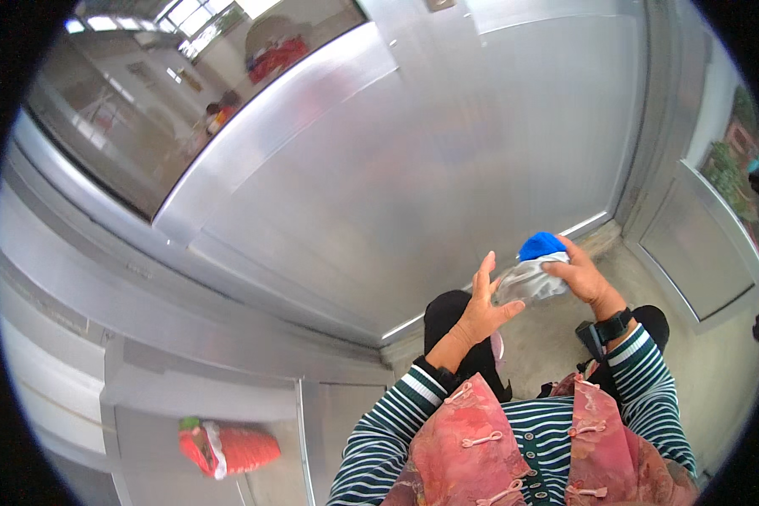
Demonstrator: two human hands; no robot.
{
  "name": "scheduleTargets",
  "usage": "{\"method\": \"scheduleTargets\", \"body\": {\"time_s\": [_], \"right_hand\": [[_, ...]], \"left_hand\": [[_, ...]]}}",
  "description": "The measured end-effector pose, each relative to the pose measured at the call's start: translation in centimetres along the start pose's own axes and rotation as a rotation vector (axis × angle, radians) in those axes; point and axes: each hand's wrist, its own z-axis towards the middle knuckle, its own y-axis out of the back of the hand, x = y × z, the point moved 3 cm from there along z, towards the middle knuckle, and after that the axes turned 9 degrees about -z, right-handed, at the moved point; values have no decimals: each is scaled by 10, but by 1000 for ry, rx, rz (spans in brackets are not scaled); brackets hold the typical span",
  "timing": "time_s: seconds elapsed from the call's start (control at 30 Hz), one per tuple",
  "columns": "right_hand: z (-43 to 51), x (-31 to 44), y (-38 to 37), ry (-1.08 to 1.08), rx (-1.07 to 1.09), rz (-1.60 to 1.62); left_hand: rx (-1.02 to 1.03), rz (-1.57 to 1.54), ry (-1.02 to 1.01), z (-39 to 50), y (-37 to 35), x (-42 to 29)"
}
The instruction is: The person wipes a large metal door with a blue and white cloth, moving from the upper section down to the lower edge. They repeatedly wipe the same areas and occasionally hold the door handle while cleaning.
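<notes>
In the head view my right hand (582, 273) grips a bundle of bright blue cloth (541, 245) and a crumpled, whitish, partly see-through plastic bag (531, 279). The blue part pokes out at the top of the bundle, and the bag hangs below it towards the left. My left hand (486, 308) has its fingers and thumb spread beside the bag's left edge. Whether a fingertip touches the plastic is hard to tell. Both hands are above my knees, in front of a metal door panel (417, 164).
A glass pane (164, 114) tops the metal panel at upper left. At lower left lies a red sack (246, 448) with a white band. To the right a low, metal-framed panel (702, 246) stands at an angle over the concrete floor (544, 341), with plants (724, 177) beyond it.
</notes>
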Motion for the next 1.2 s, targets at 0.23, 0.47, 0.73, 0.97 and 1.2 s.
{"method": "scheduleTargets", "body": {"time_s": [0.23,0.47,0.73,0.97,1.2], "right_hand": [[-5,51,-42,101,294,-150],[4,98,-38,407,405,-755],[76,286,61,1058,-574,-1010],[136,423,51,857,-1155,-1271],[147,437,33,881,-1000,-1329]], "left_hand": [[49,-654,276,6,-19,-17],[-2,-942,103,1,9,-26],[-304,-890,-11,-51,97,-54],[-459,-584,-165,-91,172,-96],[-900,-388,-255,-102,200,-159]]}}
